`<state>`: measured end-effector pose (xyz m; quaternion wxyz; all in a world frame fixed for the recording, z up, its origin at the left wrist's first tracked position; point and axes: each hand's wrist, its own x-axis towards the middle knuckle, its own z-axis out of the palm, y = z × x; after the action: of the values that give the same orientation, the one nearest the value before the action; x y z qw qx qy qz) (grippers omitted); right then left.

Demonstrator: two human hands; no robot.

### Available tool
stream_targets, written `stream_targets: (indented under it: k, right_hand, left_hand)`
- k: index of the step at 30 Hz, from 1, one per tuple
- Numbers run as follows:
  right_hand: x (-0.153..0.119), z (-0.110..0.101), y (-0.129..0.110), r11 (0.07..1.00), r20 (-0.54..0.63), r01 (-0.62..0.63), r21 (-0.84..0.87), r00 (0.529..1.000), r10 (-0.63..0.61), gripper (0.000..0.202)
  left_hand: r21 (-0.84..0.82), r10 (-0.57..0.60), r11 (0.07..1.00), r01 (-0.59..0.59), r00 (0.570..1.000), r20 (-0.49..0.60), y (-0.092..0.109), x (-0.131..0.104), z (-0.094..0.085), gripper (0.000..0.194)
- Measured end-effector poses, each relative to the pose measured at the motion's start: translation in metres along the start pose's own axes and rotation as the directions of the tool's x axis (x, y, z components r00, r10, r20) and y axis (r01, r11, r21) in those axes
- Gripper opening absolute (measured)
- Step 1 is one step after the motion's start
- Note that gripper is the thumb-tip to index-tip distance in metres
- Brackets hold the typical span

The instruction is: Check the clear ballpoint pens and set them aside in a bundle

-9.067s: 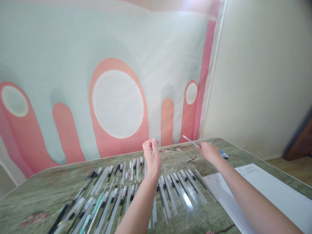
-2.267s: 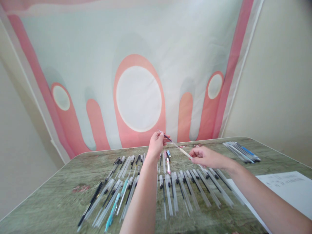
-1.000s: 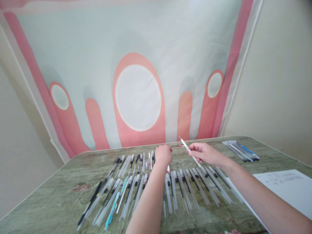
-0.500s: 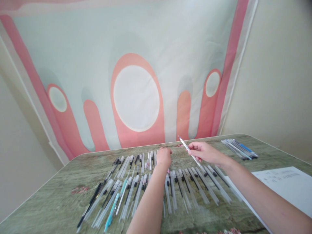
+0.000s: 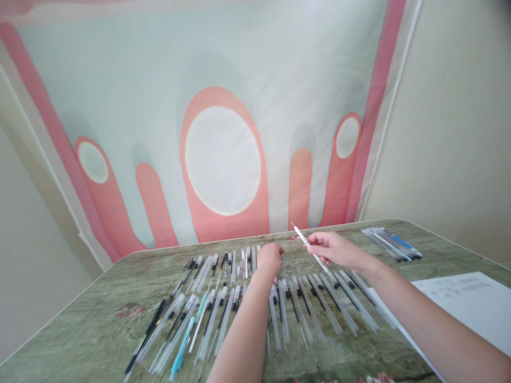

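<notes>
My right hand (image 5: 329, 249) grips a slim white pen (image 5: 302, 237), its tip slanting up and to the left. At the far row of pen parts my left hand (image 5: 270, 259) is low over the table, fingers curled; what they hold, if anything, is hidden behind the hand. Just left of it lie clear pen tubes and caps (image 5: 242, 263). Nearer to me a second row of clear pen barrels (image 5: 319, 308), several with black parts beside them, runs under my left forearm. A turquoise pen (image 5: 183, 346) lies in that row's left part.
A bundle of thin refills (image 5: 385, 243), one with blue, lies at the far right. White paper sheets (image 5: 467, 303) with faint print are under and beside my right forearm. Behind the wood-patterned table (image 5: 83, 319) hangs a pink and pale green cloth (image 5: 279, 64).
My left hand has shifted very slightly to the right. The right hand and the white pen stay nearly where they were.
</notes>
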<state>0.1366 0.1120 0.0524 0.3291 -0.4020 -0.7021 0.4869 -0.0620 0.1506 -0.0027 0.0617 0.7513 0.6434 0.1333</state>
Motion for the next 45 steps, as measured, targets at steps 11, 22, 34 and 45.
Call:
stream_targets:
  k: [11,22,34,45]
  right_hand:
    - [0.0,-0.001,0.002,1.0,-0.002,0.003,0.029,1.0,-0.003,0.028]
    - [0.0,0.0,0.001,1.0,0.006,-0.002,0.028,1.0,0.002,0.023]
    - [0.0,-0.001,0.002,1.0,-0.005,-0.006,0.028,1.0,0.006,0.028]
    - [0.002,-0.001,0.004,1.0,0.003,-0.006,0.019,1.0,0.006,0.027]
  left_hand:
    - [0.054,0.018,0.998,-0.019,0.999,0.027,0.0,0.0,-0.002,0.027]
    - [0.068,0.044,0.997,-0.046,0.999,0.027,0.004,0.0,0.002,0.026]
    - [0.011,0.097,0.995,-0.097,0.994,0.045,0.0,-0.001,-0.007,0.027]
    - [0.011,0.062,0.998,-0.063,0.996,0.068,0.005,-0.004,-0.007,0.025]
